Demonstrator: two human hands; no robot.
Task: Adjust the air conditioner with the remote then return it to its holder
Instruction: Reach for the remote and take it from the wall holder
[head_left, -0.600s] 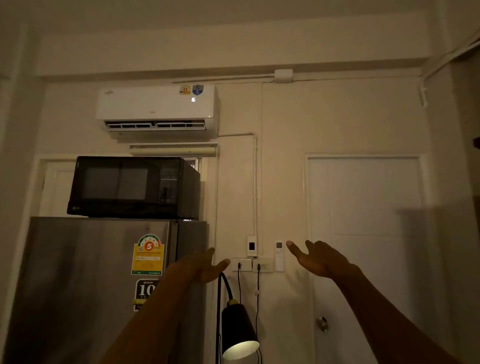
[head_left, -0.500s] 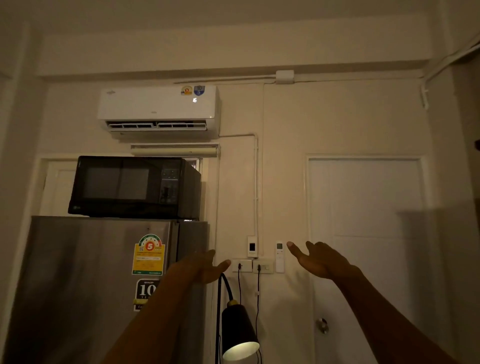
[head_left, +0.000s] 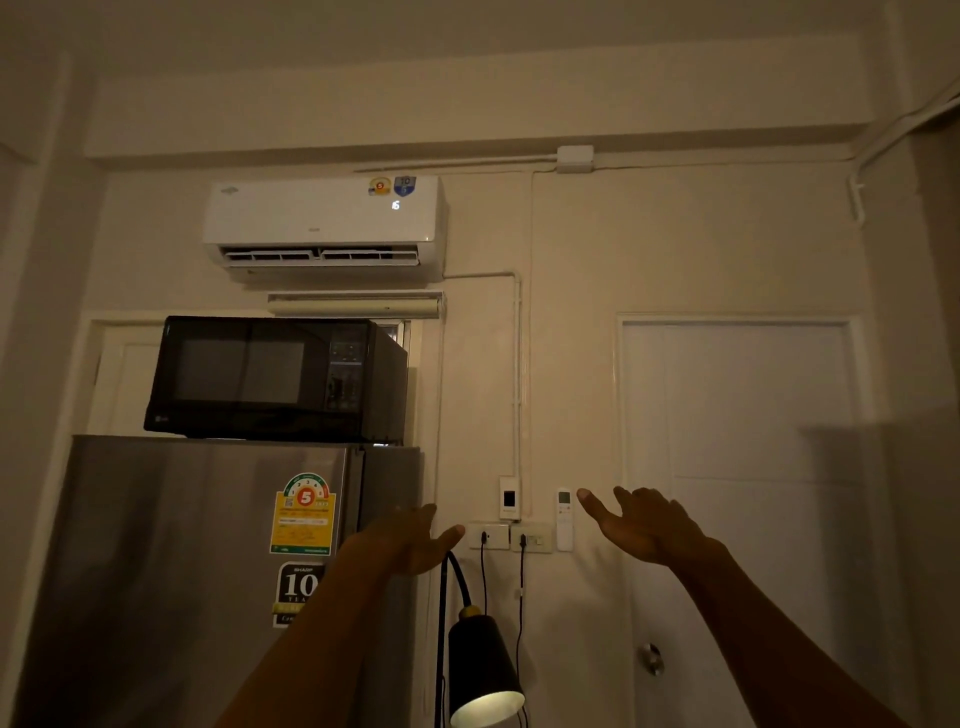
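Barely any change from a moment ago: remote (head_left: 564, 518) still parked upright in its wall holder beside the outlets (head_left: 509, 536), right hand (head_left: 644, 525) just beside it, spread and empty. Looks light, rigid, slick plastic, so probably best pinched by the long edges. Left hand (head_left: 410, 540) loose, holding nothing, by the fridge (head_left: 171, 561).

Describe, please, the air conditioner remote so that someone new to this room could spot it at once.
Start at the white door on the right and look just left of its frame, level with the open right hand. There the remote hangs upright on the wall, slim and white with a small screen on top. Unlike the wall sockets to its left, no cord hangs from it.
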